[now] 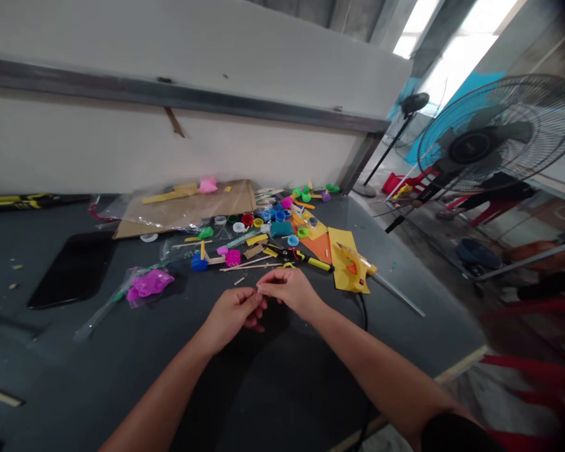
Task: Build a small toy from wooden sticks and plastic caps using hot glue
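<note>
My left hand (238, 314) and my right hand (289, 290) meet fingertip to fingertip above the dark table. Both are closed in a pinch. Whatever sits between the fingers is too small to make out. Just beyond my right hand lie black-and-yellow pliers (313, 260) and some thin wooden sticks (247, 266). A blue clay piece (199, 262) and a pink clay piece (233, 257), joined by a stick, rest past my left hand. To the right, a yellow glue gun (353, 263) lies on yellow sheet material (341, 238), with a clear glue stick (400, 293) at its back end.
A black phone (73, 270) and purple clay in plastic (149, 284) lie on the left. Several coloured bottle caps (258, 222) are scattered farther back, beside cardboard (169, 210) against the white wall. The glue gun's black cable (364, 314) runs toward me. A fan (475, 147) stands off to the right.
</note>
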Available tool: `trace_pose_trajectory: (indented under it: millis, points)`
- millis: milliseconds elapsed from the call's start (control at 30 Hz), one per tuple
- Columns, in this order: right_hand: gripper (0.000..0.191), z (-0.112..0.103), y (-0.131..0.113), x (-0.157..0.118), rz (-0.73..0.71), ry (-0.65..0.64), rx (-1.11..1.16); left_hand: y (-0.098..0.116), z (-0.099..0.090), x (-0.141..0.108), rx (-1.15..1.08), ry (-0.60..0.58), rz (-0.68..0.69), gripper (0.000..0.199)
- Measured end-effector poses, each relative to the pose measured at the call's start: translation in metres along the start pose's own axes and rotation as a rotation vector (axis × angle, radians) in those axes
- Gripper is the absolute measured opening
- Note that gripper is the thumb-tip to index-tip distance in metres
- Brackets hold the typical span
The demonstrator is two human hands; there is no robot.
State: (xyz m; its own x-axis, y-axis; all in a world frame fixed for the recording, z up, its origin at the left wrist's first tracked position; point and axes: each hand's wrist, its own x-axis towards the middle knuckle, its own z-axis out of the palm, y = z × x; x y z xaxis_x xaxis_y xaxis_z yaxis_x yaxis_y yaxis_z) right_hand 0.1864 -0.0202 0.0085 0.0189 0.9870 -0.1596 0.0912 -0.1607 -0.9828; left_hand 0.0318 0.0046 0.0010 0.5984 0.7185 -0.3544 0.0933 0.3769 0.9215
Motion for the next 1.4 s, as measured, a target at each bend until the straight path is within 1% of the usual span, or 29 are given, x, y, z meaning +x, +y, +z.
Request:
trace_pose_trajectory:
  millis: [133,200,233,300,367,433,533,667,800,900,967,1033,1067,1133,1200,1233,1300,1400]
  points:
    - [0.016,-0.002,-0.001,0.000,0.061,-0.003,0.152,0.004,0.000,-0.004,-0.078,-0.090,0.038,0.025]
    - [0.016,-0.003,-0.002,-0.001,0.108,-0.011,0.255,0.004,0.001,-0.006,-0.078,-0.110,0.079,0.023]
    - [0.017,-0.003,-0.003,-0.001,0.125,-0.022,0.295,0.004,0.001,-0.006,-0.049,-0.102,0.099,0.022]
    - [0.017,-0.002,-0.004,-0.002,0.148,-0.042,0.345,0.003,0.003,-0.006,0.039,-0.048,0.137,0.022]
    - [0.017,-0.002,-0.004,-0.003,0.156,-0.057,0.359,0.001,0.004,-0.006,0.121,0.017,0.170,0.023]
    - [0.017,-0.001,-0.005,-0.004,0.159,-0.069,0.348,-0.001,0.004,-0.006,0.175,0.047,0.190,0.024]
    - [0.016,0.001,-0.005,-0.004,0.114,-0.052,0.313,-0.001,0.003,-0.006,0.204,0.033,0.195,0.026]
    - [0.013,0.005,-0.006,-0.006,-0.021,0.041,0.234,0.002,0.000,-0.006,0.209,0.024,0.195,0.026]
    - [0.010,0.010,-0.004,-0.008,-0.128,0.093,0.214,0.006,0.003,-0.008,0.225,0.057,0.211,0.029]
    - [0.011,0.013,-0.003,-0.009,-0.144,0.116,0.192,0.007,0.004,-0.009,0.238,0.072,0.239,0.030]
    - [0.014,0.012,-0.003,-0.007,-0.134,0.108,0.172,0.008,0.001,-0.009,0.250,0.068,0.259,0.029]
    - [0.020,0.007,-0.004,-0.005,-0.126,0.109,0.164,0.011,-0.009,-0.009,0.271,0.092,0.278,0.029]
    - [0.023,0.003,-0.005,-0.003,-0.125,0.125,0.151,0.013,-0.017,-0.009,0.287,0.122,0.286,0.029]
    - [0.025,-0.007,-0.005,0.001,-0.141,0.177,0.051,0.016,-0.036,-0.008,0.324,0.204,0.268,0.029]
    - [0.021,-0.015,-0.005,0.004,-0.189,0.195,-0.177,0.018,-0.055,-0.007,0.365,0.258,0.212,0.029]
    - [0.019,-0.018,-0.005,0.006,-0.220,0.170,-0.315,0.017,-0.064,-0.006,0.399,0.266,0.172,0.029]
    - [0.016,-0.018,-0.004,0.009,-0.297,0.071,-0.575,0.015,-0.075,-0.004,0.478,0.286,0.128,0.026]
    - [0.015,-0.007,-0.004,0.018,-0.435,-0.070,-0.834,0.010,-0.079,0.000,0.556,0.263,0.104,0.025]
